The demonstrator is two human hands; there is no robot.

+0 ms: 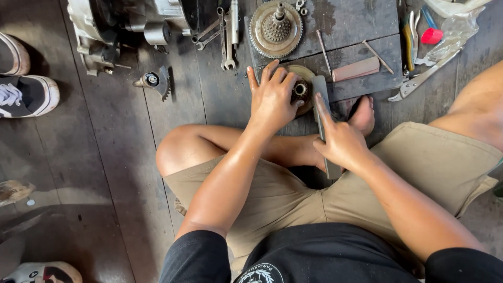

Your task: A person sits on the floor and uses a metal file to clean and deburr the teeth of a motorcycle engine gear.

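left fingers (272, 78) spread over round metal part (303, 90), right fingers (326, 112) clenched around flat file (322, 105) beside it

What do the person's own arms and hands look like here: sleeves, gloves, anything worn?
Both hands are bare: the left hand and right hand wear no gloves, and no rings or watch show. The forearms are uncovered, with a slight sheen. Short black sleeves end above the elbows, part of a black shirt with a pale round emblem on the chest.
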